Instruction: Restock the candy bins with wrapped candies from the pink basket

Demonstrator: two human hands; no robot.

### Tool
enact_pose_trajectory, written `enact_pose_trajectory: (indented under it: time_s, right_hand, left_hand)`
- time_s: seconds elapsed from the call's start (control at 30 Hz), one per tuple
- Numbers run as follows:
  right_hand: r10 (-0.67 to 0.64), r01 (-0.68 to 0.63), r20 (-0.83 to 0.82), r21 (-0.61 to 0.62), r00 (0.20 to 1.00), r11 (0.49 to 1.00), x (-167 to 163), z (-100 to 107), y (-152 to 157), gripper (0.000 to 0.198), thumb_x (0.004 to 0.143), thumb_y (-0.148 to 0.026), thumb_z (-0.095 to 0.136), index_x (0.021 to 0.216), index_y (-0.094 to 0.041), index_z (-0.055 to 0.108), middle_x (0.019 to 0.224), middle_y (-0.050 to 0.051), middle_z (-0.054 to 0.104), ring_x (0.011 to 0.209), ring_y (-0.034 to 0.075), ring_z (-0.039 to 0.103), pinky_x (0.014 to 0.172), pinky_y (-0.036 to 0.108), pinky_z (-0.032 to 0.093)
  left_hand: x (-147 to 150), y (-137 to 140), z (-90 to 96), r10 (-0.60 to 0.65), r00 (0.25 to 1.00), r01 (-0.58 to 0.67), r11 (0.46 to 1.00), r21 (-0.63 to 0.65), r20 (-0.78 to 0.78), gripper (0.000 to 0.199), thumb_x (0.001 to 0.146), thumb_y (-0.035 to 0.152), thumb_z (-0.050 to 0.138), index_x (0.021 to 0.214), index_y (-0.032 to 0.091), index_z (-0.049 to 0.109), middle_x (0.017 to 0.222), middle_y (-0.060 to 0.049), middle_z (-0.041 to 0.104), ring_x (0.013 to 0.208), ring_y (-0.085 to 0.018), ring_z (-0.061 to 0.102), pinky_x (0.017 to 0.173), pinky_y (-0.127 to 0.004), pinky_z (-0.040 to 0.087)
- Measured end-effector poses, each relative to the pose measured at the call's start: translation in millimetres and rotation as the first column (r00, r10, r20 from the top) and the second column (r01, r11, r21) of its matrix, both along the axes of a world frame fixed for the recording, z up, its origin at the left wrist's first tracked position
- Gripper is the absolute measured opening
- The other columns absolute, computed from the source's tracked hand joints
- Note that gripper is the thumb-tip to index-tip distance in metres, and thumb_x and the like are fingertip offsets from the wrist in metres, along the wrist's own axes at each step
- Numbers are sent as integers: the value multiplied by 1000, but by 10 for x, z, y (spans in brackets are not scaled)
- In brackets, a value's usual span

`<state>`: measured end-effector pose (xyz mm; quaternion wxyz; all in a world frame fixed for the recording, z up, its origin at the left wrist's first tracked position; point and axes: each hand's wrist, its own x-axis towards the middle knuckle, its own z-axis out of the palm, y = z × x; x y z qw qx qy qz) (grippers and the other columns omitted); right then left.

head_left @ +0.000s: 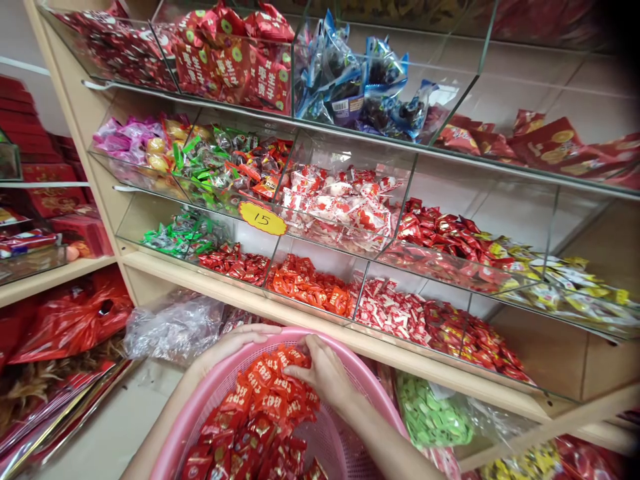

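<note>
A pink plastic basket (pixel 170 437) with perforated walls is tilted below the shelves. Inside it are bright orange-red wrapped candies (pixel 275 383) and darker red wrapped candies (pixel 245 443). My left hand (pixel 240 343) lies along the far left rim, fingers stretched over its outer side, and steadies the basket. My right hand (pixel 323 370) is inside near the far wall, palm down beside the orange-red candies. Its thumb stands apart from the fingers and touches the candies; some fingertips are hidden near the rim.
Wooden shelves with clear divided bins (pixel 313 287) hold many wrapped candies. A yellow price tag (pixel 262 218) reads 15. Below lie clear plastic bags (pixel 175 327) and a bag of green candies (pixel 433 413). Red packages (pixel 70 320) crowd the left.
</note>
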<state>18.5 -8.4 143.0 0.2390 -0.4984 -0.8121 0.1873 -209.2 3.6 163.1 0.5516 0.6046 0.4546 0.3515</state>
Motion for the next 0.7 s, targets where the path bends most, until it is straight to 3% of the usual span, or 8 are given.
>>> enact_pose_trajectory:
  time_s: [0.2,0.33,0.4,0.47,0.57,0.7]
  right_hand:
    - [-15,17,-17,137,1000,990,59,223,-52,40,79,-51,55,105,-20,52,99,7,59,89,22,56,75,31,43]
    - [-2,-6,25,318,1000,948,196,481,55,25,88,-36,46,106,-19,52,97,7,58,88,19,53,76,30,41]
    - [-34,-29,144,410,989,911,290,664,159,21,91,-25,40,106,-19,53,96,7,58,88,19,50,76,29,39]
    - [-82,-102,348,478,934,872,381,847,284,23,91,-17,38,105,-20,55,100,7,58,91,20,47,76,31,36]
    - [-109,-254,606,481,788,839,477,1034,471,27,88,-10,38,102,-19,58,110,9,56,97,23,44,77,34,32]
    - [-68,-344,749,380,659,859,500,1101,638,34,84,-1,39,105,-18,59,109,9,57,100,22,44,82,37,29]
  left_hand:
    - [4,36,-24,-74,997,73,996,55,15,31,72,22,54,99,24,69,114,2,64,111,-17,54,104,-26,34]
    - [23,0,20,-50,999,49,998,50,21,30,70,23,56,97,24,70,113,1,64,111,-18,54,104,-27,35]
    - [34,-26,44,-13,1000,12,1000,29,20,30,68,24,57,94,22,71,113,-1,64,111,-19,54,103,-27,36]
    - [41,-39,52,2,999,-2,1000,3,34,30,67,25,57,93,22,71,113,-1,64,111,-20,54,102,-28,37]
    - [37,-37,42,-19,999,18,1000,14,36,30,66,25,56,93,23,71,111,0,65,109,-19,55,102,-28,37]
    - [31,-41,63,-13,998,11,999,39,55,30,62,26,57,88,24,72,107,2,67,106,-18,57,103,-29,36]
